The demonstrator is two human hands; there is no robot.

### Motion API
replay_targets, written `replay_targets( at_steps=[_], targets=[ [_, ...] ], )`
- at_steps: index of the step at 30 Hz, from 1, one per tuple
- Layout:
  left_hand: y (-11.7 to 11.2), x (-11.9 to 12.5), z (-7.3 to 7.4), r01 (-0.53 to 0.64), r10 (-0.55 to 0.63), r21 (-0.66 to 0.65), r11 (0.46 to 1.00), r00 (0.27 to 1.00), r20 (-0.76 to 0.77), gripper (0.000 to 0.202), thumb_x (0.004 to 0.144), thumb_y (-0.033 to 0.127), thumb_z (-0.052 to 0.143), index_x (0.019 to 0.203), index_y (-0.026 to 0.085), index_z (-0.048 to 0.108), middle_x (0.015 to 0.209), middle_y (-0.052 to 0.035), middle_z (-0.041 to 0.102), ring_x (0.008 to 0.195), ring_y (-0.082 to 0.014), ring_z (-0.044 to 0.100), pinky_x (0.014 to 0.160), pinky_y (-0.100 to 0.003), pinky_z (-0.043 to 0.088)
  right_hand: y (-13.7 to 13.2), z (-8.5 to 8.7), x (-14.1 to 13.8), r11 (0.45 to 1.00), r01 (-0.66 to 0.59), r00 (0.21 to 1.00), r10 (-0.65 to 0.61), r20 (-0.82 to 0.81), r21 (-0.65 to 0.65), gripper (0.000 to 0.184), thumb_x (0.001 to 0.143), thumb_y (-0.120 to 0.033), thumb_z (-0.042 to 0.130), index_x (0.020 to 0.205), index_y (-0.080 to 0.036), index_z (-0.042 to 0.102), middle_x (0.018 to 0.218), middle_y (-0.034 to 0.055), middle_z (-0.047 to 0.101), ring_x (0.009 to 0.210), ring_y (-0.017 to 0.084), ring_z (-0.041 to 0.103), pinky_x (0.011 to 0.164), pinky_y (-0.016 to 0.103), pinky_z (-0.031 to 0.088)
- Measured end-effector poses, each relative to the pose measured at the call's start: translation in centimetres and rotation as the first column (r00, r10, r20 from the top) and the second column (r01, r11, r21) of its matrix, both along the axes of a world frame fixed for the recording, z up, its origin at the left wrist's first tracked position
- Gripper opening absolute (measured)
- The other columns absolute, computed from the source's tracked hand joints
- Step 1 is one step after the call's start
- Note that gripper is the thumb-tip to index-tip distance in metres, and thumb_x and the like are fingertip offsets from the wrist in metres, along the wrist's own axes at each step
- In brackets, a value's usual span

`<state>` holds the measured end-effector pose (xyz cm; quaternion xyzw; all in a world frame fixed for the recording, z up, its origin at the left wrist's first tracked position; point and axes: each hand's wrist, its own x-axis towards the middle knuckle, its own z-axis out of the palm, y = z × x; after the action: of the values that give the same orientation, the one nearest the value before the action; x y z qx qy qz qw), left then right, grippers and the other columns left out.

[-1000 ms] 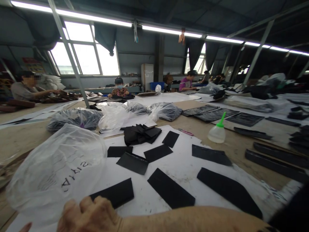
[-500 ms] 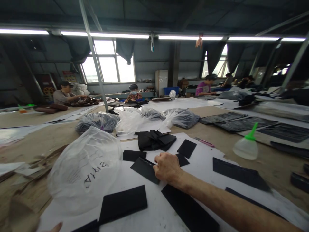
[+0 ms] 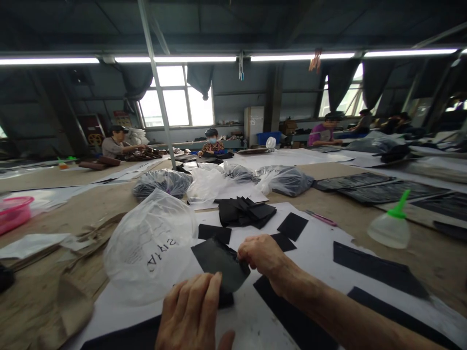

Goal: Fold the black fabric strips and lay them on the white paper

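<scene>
My right hand (image 3: 268,260) pinches the right edge of a thin black rectangular piece (image 3: 215,260), which is lifted and bent, its greyish face showing. My left hand (image 3: 193,311) is in front of it, fingers stretched out and thumb apart, the fingertips at the piece's near edge; whether they press on it I cannot tell. Under that hand another black piece (image 3: 226,300) is mostly hidden. Beyond my hands, a heap of black pieces (image 3: 246,211) lies on the white sheet (image 3: 197,218), and single pieces are spread around it.
A clear printed plastic bag (image 3: 149,253) lies at left, with filled plastic bags (image 3: 162,183) behind. On the right are a pink-handled cutter (image 3: 323,218) and a green-tipped squeeze bottle (image 3: 390,226). A pink basket (image 3: 14,214) stands far left. Several co-workers sit across the table.
My left hand has come in from the lower left edge to the black piece. My right hand has raised that piece's right edge off the sheet. The view has turned slightly left.
</scene>
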<state>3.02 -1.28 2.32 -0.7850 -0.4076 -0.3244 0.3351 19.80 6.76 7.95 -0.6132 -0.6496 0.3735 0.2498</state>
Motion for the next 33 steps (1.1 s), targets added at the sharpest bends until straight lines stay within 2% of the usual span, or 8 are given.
replay_targets(
  at_steps=[6,9,11,14,17,19,29,33],
  targets=[
    [-0.3,0.6,0.8,0.096,0.001,-0.129,0.987,0.798,0.603,0.016,0.072,0.014,0.056,0.085,0.022,0.061,0.076,-0.0004,0.066,0.07,-0.0154,0.061,0.067,-0.027,0.046,-2.9,1.9,-0.3,0.991,-0.119,0.912,0.087,-0.4,-0.055,0.027,0.077,-0.03,0.044,0.057,-0.015,0.054,0.051,-0.0007,0.05,0.046,0.008,0.042,0.042,0.018,0.028],
    [-0.6,-0.2,1.6,0.397,0.356,-0.421,0.815,0.231,0.906,0.024,0.064,0.036,0.067,0.081,0.019,0.064,0.065,-0.0003,0.067,0.062,-0.0174,0.063,0.057,-0.025,0.048,-3.3,1.9,0.5,0.999,-0.02,0.864,0.034,-0.503,0.032,0.032,0.078,-0.04,0.045,0.066,-0.014,0.06,0.062,0.0021,0.057,0.052,0.009,0.046,0.045,0.019,0.032],
    [-0.5,-0.7,2.4,0.649,0.525,-0.321,0.69,-0.145,0.838,0.034,0.055,0.036,0.074,0.079,0.014,0.064,0.06,-0.0023,0.066,0.056,-0.0168,0.061,0.052,-0.024,0.047,-3.5,1.5,1.0,0.981,0.068,0.901,0.017,-0.433,0.18,0.025,0.076,-0.038,0.052,0.068,-0.016,0.061,0.062,0.0007,0.057,0.053,0.01,0.047,0.047,0.021,0.034],
    [-0.3,-0.7,3.2,0.709,0.558,-0.142,0.691,-0.398,0.729,0.027,0.049,0.02,0.078,0.069,0.011,0.063,0.056,-0.0024,0.064,0.047,-0.012,0.057,0.044,-0.02,0.043,-3.9,0.4,1.2,0.835,0.034,0.97,0.105,-0.219,0.55,0.014,0.077,-0.03,0.055,0.073,-0.02,0.064,0.068,-0.0002,0.06,0.063,0.014,0.053,0.058,0.025,0.041],
    [-0.2,-0.2,3.0,0.697,0.552,-0.119,0.707,-0.439,0.709,0.02,0.051,0.015,0.076,0.063,0.012,0.06,0.054,-0.0015,0.062,0.046,-0.0111,0.057,0.043,-0.019,0.043,-4.5,-0.6,0.8,0.616,-0.085,0.98,0.195,-0.047,0.783,0.014,0.081,-0.02,0.051,0.081,-0.021,0.065,0.079,0.0006,0.063,0.077,0.016,0.056,0.069,0.028,0.043],
    [-0.3,0.2,2.6,0.71,0.561,-0.1,0.697,-0.454,0.692,0.019,0.052,0.013,0.076,0.064,0.012,0.06,0.056,-0.0016,0.063,0.049,-0.0109,0.058,0.047,-0.02,0.045,-4.7,-1.0,0.3,0.582,-0.143,0.978,0.205,0.026,0.801,0.017,0.08,-0.014,0.05,0.086,-0.021,0.065,0.081,0.0012,0.064,0.08,0.018,0.056,0.07,0.029,0.044],
    [-0.9,0.1,1.5,0.78,0.577,-0.052,0.624,-0.416,0.703,0.028,0.05,0.023,0.079,0.072,0.013,0.066,0.067,-0.0036,0.066,0.059,-0.0115,0.058,0.055,-0.02,0.043,-4.8,-1.1,-1.3,0.822,-0.163,0.985,0.166,0.044,0.546,0.011,0.074,-0.016,0.06,0.078,-0.023,0.067,0.076,0.0001,0.066,0.075,0.018,0.059,0.071,0.03,0.044],
    [-1.5,-0.5,0.6,0.66,0.551,-0.281,0.697,-0.242,0.798,0.043,0.052,0.03,0.077,0.089,0.013,0.066,0.074,-0.0054,0.068,0.064,-0.0145,0.06,0.056,-0.022,0.044,-4.8,-0.8,-0.8,0.876,-0.124,0.99,0.14,0.0,0.466,0.01,0.071,-0.013,0.059,0.066,-0.021,0.061,0.067,-0.0017,0.061,0.065,0.015,0.056,0.058,0.025,0.042]
  ],
)
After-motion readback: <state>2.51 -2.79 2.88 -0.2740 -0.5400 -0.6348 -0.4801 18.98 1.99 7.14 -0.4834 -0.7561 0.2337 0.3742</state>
